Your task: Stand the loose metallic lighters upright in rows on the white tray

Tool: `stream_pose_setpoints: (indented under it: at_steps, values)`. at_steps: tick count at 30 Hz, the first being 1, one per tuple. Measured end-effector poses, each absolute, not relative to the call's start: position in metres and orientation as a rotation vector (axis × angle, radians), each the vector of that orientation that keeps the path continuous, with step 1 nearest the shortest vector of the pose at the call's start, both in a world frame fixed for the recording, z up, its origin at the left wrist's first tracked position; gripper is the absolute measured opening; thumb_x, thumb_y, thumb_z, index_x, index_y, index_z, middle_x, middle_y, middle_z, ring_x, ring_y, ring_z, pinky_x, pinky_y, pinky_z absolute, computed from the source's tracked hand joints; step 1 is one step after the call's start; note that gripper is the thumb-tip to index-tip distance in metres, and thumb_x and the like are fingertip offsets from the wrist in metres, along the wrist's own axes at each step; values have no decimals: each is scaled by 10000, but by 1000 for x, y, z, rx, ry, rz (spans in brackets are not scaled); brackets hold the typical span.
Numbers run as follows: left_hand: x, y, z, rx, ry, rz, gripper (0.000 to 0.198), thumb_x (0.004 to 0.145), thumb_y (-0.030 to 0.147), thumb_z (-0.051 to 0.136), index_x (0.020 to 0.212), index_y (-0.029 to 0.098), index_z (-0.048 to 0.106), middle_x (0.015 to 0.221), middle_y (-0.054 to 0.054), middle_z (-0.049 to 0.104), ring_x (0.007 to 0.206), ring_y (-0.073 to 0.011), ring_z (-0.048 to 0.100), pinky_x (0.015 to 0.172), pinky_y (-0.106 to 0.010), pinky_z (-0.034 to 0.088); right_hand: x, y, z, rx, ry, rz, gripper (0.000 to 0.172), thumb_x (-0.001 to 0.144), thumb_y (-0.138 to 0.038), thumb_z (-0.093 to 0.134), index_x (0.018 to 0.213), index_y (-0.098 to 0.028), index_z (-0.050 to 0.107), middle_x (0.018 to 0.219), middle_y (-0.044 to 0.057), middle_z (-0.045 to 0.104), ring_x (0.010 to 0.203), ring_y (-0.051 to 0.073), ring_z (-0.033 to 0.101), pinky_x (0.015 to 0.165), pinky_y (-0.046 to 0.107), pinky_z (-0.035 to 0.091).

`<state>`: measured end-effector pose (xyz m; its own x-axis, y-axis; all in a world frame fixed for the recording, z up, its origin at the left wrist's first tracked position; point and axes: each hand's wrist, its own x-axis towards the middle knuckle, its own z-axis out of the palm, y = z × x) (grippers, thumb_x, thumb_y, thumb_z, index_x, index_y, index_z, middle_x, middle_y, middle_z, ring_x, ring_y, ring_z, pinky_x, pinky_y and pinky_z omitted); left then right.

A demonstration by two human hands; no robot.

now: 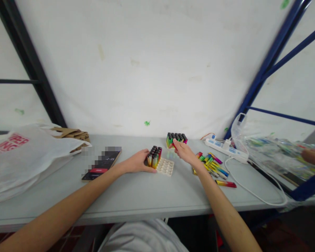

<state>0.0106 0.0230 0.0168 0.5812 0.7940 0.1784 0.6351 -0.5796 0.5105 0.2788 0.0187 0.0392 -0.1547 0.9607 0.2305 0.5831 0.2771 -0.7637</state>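
Observation:
My left hand (137,162) rests on the grey table (136,196), its fingers curled against a white tray (166,167) partly filled with upright rainbow-coloured lighters (154,155). My right hand (183,151) reaches farther back and pinches one lighter beside a second, full block of lighters (176,139). A loose heap of the same lighters (212,165) lies just right of my right wrist.
A phone (102,163) lies left of the tray. A white plastic bag (26,154) and brown paper (72,133) sit at far left. A white power strip (225,146) with cable, a clear bag (267,150) and another person's hand (313,156) are at right.

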Motion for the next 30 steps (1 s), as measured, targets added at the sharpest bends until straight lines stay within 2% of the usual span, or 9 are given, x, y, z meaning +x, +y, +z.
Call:
stream_pose_setpoints:
  at_steps: [4, 9, 13, 18, 24, 30]
  values:
    - [11, 23, 17, 2407, 1118, 550, 728, 610, 671, 829, 1119, 175, 671, 1104, -85, 710, 1016, -311, 661, 911, -373, 527, 283, 21, 33, -1229, -1949, 649, 542, 1005, -646, 354, 998, -177, 624, 736, 5, 613, 655, 156, 557, 639, 270, 445]
    - [11, 21, 18, 2411, 1123, 546, 717, 628, 659, 829, 1126, 169, 668, 1122, -94, 709, 1027, -318, 667, 902, -370, 533, 283, 20, 33, -1117, -2083, 640, 330, 952, -509, 566, 1019, -186, 595, 835, 31, 687, 756, 181, 649, 698, 296, 493]
    - [11, 21, 19, 2407, 1096, 554, 719, 635, 650, 829, 1141, 168, 663, 1123, -91, 715, 1026, -317, 676, 907, -371, 536, 281, 18, 33, -1071, -2027, 792, 309, 912, -474, 646, 1032, -198, 577, 911, 62, 744, 864, 225, 726, 779, 344, 547]
    - [10, 22, 17, 2408, 1103, 553, 740, 633, 657, 826, 1151, 157, 655, 1117, -94, 719, 1019, -315, 683, 891, -365, 536, 277, 16, 31, -1056, -2006, 847, 264, 905, -415, 671, 1021, -228, 524, 931, 63, 780, 920, 254, 760, 805, 380, 572]
    - [10, 21, 16, 2391, 1101, 555, 714, 643, 641, 825, 1152, 171, 657, 1093, -86, 730, 1014, -312, 681, 887, -370, 540, 272, 14, 32, -1165, -2112, 612, 171, 959, -323, 621, 1058, -228, 519, 951, 74, 793, 919, 245, 765, 795, 359, 562]
    - [10, 22, 16, 2413, 1126, 540, 733, 641, 658, 823, 1151, 156, 659, 1144, -112, 710, 1023, -322, 674, 934, -399, 533, 269, 14, 33, -1226, -2157, 453, 171, 952, -282, 653, 1071, -205, 558, 878, 60, 784, 833, 226, 759, 725, 310, 536]
